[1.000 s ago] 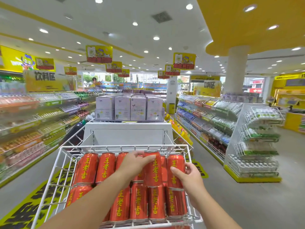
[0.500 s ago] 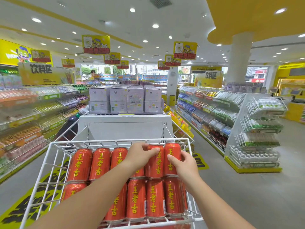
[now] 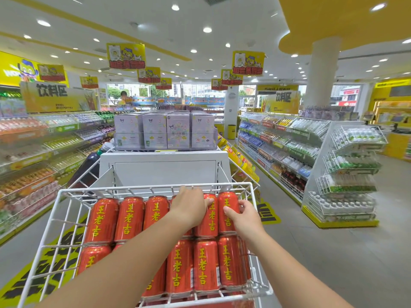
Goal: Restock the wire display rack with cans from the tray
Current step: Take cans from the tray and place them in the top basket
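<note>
A white wire display rack (image 3: pixel 155 188) stands right in front of me with red cans lying in two rows. My left hand (image 3: pixel 189 207) rests over the back row, its thumb on the second can from the right (image 3: pixel 210 223), which it grips. My right hand (image 3: pixel 246 216) holds the rightmost back-row can (image 3: pixel 227 202) from its right side, thumb on the label. The front row of cans (image 3: pixel 205 267) lies below both forearms, partly hidden by my left arm.
Behind the rack stands a white display unit (image 3: pixel 164 172) topped with purple boxes (image 3: pixel 164 130). Drink shelves (image 3: pixel 33 152) line the left aisle and further shelves (image 3: pixel 278 147) the right. A wire bottle rack (image 3: pixel 351 174) and a pillar (image 3: pixel 322 74) stand right of the grey floor (image 3: pixel 333 252).
The can in my left hand went from raised above the back row down into line with its neighbours. My right hand stayed on the rightmost can. The view tilted slightly.
</note>
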The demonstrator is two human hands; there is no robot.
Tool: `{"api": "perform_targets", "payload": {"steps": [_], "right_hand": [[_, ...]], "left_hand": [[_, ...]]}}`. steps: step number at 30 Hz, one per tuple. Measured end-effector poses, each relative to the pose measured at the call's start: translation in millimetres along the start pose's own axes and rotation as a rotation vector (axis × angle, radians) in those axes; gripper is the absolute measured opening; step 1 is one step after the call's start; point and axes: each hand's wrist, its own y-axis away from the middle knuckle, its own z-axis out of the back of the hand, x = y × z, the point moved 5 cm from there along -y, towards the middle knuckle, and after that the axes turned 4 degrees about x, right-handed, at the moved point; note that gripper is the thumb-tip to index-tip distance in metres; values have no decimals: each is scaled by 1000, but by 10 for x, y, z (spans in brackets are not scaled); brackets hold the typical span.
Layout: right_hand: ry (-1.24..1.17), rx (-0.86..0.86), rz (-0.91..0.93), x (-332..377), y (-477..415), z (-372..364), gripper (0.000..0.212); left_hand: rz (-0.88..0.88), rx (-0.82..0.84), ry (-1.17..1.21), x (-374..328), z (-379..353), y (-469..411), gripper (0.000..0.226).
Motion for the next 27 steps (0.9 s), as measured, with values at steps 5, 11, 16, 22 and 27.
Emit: {"api": "perform_targets", "payload": {"steps": [5, 11, 16, 22, 27], "right_hand": [[53, 14, 22, -71, -68, -78, 53], [282, -18, 84, -50, -38, -83, 33], [376, -15, 142, 32, 12, -75, 28], [496, -20, 153, 12, 30, -96, 37], [569, 16, 142, -8, 142, -155, 63]], "left_hand": [[-79, -30, -194, 64, -6, -2, 53], [-144, -170, -388, 111, -117, 15, 54], [-109, -225, -427, 156, -193, 71, 57], [-25, -189, -437, 267, -309, 135, 57], [-83, -169, -485, 279, -284, 208, 76]]}}
